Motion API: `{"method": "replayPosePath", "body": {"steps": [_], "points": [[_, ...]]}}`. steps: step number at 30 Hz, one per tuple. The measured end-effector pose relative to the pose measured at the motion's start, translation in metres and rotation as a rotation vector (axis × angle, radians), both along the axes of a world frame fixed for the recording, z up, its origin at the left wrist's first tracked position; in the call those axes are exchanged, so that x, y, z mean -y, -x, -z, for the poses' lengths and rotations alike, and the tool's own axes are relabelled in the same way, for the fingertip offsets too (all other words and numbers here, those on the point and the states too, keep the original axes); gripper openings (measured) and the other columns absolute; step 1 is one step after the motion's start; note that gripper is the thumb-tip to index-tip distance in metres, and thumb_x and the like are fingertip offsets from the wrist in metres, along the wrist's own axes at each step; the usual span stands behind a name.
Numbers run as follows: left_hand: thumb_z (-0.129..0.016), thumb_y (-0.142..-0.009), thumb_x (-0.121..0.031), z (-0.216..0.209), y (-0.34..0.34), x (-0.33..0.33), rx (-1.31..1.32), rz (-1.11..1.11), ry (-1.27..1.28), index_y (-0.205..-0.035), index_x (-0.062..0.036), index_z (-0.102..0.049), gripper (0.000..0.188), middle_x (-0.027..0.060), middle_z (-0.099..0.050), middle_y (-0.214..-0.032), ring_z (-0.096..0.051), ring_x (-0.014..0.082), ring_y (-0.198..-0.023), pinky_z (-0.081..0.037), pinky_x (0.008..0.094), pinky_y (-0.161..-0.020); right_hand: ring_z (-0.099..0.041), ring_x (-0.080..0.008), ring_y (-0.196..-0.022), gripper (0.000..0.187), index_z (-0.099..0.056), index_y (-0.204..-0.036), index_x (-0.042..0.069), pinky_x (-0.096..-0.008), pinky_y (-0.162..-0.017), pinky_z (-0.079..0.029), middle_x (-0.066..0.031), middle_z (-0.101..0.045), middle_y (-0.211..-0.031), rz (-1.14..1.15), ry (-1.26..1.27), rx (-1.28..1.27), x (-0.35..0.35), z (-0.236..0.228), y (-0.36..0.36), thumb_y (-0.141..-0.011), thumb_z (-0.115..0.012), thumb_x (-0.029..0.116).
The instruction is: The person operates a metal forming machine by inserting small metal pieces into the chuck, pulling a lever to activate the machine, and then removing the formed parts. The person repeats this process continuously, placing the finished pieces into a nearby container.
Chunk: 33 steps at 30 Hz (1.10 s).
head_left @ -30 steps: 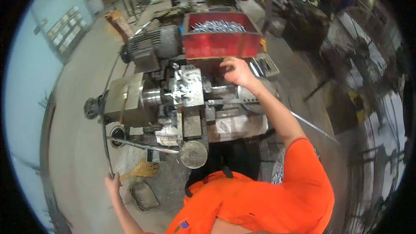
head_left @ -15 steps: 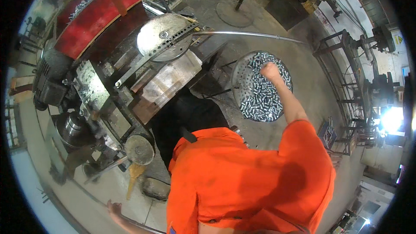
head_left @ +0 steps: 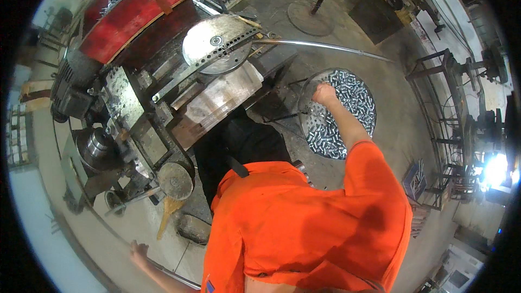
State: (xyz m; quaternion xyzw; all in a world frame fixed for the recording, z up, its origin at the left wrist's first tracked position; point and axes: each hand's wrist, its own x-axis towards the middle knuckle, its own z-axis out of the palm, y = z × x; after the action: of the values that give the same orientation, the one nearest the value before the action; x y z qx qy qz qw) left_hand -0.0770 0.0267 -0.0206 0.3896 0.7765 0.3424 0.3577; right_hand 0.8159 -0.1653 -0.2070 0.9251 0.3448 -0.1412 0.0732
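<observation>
My right hand (head_left: 324,94) is closed above the left part of a round perforated metal tray (head_left: 305,109); anything in its fingers is too small to make out. Short shiny metal sleeves (head_left: 355,97) are heaped over most of the tray. Far over at the lower left, my left hand (head_left: 139,252) is on a long thin metal rod (head_left: 106,230), its fingers seemingly bent round it. Between the hands stands a greasy machine with a large steel disc (head_left: 201,40) and a perforated bar (head_left: 190,73) across it.
A long bright lever (head_left: 320,43) sticks out rightward from the machine, behind the tray. A red bin (head_left: 130,19) of metal parts stands at the upper left. Beside the machine's front are a round pad (head_left: 175,181), a yellow brush-like thing (head_left: 170,214) and a dark basin (head_left: 194,229).
My right hand has moved left across the tray, from above the heaped sleeves to the barer side. My left hand stays at the rod. The whole view has shifted slightly.
</observation>
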Motion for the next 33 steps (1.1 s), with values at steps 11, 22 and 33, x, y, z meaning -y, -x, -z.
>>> {"method": "replayPosePath", "body": {"steps": [11, 22, 33], "points": [[-0.060, -0.084, -0.021, -0.125, -0.142, 0.006, -0.884, 0.508, -0.027, -0.123, -0.0029, -0.051, 0.044, 0.0157, -0.064, -0.095, -0.061, 0.0231, -0.087, -0.047, 0.0348, -0.077, -0.062, -0.0273, -0.076, 0.024, -0.070, -0.080, 0.006, -0.0325, -0.069, -0.049, -0.0141, -0.063, -0.080, -0.230, -0.754, -0.534, -0.030, -0.118, 0.103, -0.061, -0.058, 0.014], [-0.036, -0.097, -0.042, -0.107, -0.415, -0.013, 0.847, 1.109, 0.014, -0.088, 0.0039, -0.060, 0.053, 0.0117, -0.064, -0.074, -0.064, 0.0205, -0.070, -0.050, 0.0293, -0.070, -0.054, -0.0282, -0.082, 0.035, -0.066, -0.085, 0.003, -0.0342, -0.072, -0.045, -0.0131, -0.060, -0.100, -1.141, -1.236, -0.819, -0.158, -0.298, 0.299, -0.051, -0.060, 0.010], [-0.058, -0.088, -0.033, -0.102, -0.387, -0.023, 0.516, 1.034, -0.138, -0.071, 0.0007, -0.063, 0.038, 0.0023, -0.056, -0.055, -0.053, 0.0082, -0.051, -0.042, 0.0242, -0.049, -0.056, -0.0293, -0.079, 0.028, -0.065, -0.080, 0.004, -0.0354, -0.070, -0.048, -0.0120, -0.059, -0.092, -1.269, -1.062, -0.728, -0.171, -0.296, 0.322, -0.053, -0.057, 0.009]]}}
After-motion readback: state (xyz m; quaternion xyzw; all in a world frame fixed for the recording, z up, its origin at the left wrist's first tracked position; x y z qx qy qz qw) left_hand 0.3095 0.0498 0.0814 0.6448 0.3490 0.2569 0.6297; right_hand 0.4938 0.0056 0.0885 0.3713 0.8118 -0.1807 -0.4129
